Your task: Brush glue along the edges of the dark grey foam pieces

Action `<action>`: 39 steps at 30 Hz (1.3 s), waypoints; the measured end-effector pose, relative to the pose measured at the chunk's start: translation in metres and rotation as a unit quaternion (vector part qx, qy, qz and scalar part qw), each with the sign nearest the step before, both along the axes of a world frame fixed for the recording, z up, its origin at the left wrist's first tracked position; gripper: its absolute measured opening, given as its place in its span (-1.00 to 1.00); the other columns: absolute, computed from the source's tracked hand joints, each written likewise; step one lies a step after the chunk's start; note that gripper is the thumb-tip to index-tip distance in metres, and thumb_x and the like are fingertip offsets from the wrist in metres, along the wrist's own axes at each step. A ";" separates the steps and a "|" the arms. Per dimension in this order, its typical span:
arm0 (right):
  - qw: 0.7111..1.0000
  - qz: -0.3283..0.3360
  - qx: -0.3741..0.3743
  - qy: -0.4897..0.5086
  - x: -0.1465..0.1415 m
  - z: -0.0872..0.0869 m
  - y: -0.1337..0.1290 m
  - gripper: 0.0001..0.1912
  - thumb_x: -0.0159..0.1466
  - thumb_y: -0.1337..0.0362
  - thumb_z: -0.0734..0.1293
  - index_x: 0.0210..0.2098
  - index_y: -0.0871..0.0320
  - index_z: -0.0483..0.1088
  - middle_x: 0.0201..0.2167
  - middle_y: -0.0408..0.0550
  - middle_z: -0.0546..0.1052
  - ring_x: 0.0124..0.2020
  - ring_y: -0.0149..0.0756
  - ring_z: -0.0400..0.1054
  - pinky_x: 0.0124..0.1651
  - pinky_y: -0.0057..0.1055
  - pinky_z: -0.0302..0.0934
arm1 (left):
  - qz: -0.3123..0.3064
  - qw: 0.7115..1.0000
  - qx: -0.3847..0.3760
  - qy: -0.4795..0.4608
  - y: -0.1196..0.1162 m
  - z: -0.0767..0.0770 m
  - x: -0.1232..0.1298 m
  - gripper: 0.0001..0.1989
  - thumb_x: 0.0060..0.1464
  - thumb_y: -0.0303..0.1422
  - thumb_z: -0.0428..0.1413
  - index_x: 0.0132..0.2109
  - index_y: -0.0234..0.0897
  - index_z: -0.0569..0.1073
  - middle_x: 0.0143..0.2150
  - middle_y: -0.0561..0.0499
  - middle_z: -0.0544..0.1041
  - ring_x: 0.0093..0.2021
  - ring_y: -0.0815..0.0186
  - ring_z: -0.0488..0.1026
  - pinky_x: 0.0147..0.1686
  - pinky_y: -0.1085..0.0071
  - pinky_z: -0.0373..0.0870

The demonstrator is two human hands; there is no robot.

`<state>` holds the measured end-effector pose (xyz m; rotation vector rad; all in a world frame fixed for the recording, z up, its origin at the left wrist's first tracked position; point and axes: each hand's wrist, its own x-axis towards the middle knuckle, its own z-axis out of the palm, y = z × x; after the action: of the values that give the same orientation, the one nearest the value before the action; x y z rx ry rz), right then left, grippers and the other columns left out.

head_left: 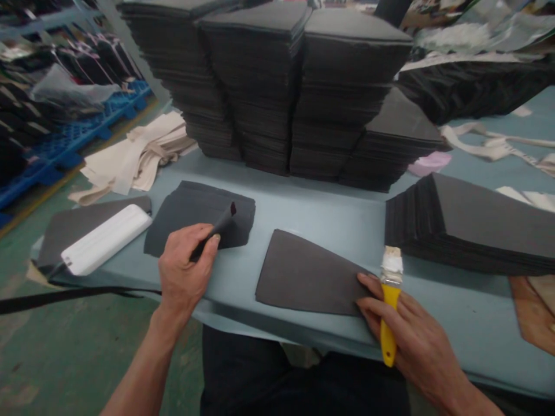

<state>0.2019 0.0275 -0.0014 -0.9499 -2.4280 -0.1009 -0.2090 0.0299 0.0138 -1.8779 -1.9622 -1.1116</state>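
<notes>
My left hand [185, 266] pinches a thin dark fabric piece [224, 222] between thumb and fingers, its edge curled upward. Beneath it a low spread of similar dark pieces [173, 211] lies on the table. In my right hand [416, 332] is a paintbrush [390, 300] with a yellow handle, its pale, coated bristles pointing away from me. The fingertips of that hand also rest on the right end of a flat dark grey panel [307, 276], which lies near the table's front edge.
Tall stacks of dark panels [264, 86] stand at the back of the light blue table [303, 202]. Another stack [489, 214] sits at right. A white oblong device [106, 240] with a cord lies at left, near beige strips [139, 153]. Beyond is a blue pallet [99, 118].
</notes>
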 end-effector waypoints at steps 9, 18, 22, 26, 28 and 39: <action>0.999 -0.034 -0.015 0.001 -0.008 0.013 -0.004 -0.90 0.47 0.41 0.34 -0.10 0.07 0.45 0.11 0.20 0.68 0.02 -0.05 0.67 0.04 -0.12 0.56 | -0.109 0.993 0.039 -0.019 -0.029 0.024 0.080 -0.74 0.30 -0.49 0.22 0.10 -0.17 0.54 0.04 -0.07 0.67 0.06 0.18 0.60 0.17 0.18 0.51; 0.968 -0.098 -0.114 0.200 -0.049 0.051 -0.016 -0.75 0.44 0.08 0.41 -0.06 0.03 0.30 -0.05 0.10 0.71 -0.05 -0.10 0.69 -0.06 -0.22 0.58 | -0.207 0.976 0.009 -0.070 -0.037 0.001 0.148 -0.72 0.30 -0.50 0.24 0.12 -0.21 0.51 0.03 -0.10 0.66 0.06 0.17 0.57 0.16 0.16 0.55; 0.957 -0.142 -0.089 0.238 -0.069 0.053 -0.014 -0.73 0.40 0.11 0.46 -0.12 0.00 0.28 -0.23 -0.10 0.65 -0.25 -0.23 0.66 -0.21 -0.36 0.55 | -0.208 0.976 0.002 -0.068 -0.038 -0.002 0.153 -0.75 0.33 -0.47 0.21 0.11 -0.20 0.50 0.03 -0.11 0.66 0.06 0.16 0.56 0.14 0.14 0.56; 0.940 -0.184 -0.090 0.275 -0.080 0.047 -0.008 -0.80 0.41 0.23 0.42 -0.17 0.01 0.28 -0.36 -0.22 0.53 -0.41 -0.37 0.53 -0.33 -0.46 0.46 | -0.206 0.976 -0.007 -0.070 -0.036 -0.005 0.157 -0.75 0.33 -0.46 0.21 0.12 -0.19 0.51 0.04 -0.10 0.67 0.06 0.16 0.57 0.14 0.13 0.57; 0.940 -0.188 -0.082 0.272 -0.080 0.045 -0.006 -0.82 0.41 0.27 0.41 -0.18 0.01 0.28 -0.39 -0.26 0.49 -0.47 -0.41 0.47 -0.38 -0.49 0.41 | -0.205 0.976 -0.013 -0.075 -0.035 -0.005 0.158 -0.73 0.33 -0.43 0.22 0.13 -0.17 0.51 0.05 -0.09 0.67 0.07 0.15 0.57 0.14 0.12 0.56; 0.972 -0.180 0.006 0.149 -0.047 0.038 0.006 -0.82 0.41 0.32 0.41 -0.21 0.04 0.28 -0.45 -0.31 0.48 -0.57 -0.48 0.37 -0.47 -0.52 0.23 | -0.051 0.996 -0.068 -0.011 -0.058 -0.013 0.087 -0.57 0.36 -0.38 0.17 0.32 -0.16 0.46 0.18 -0.17 0.63 0.23 0.02 0.53 0.32 -0.02 0.41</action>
<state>0.1549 0.0335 0.0367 -1.2923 -1.9624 -0.0950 -0.1216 -0.0284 0.0012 -2.0636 -2.0224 -1.0532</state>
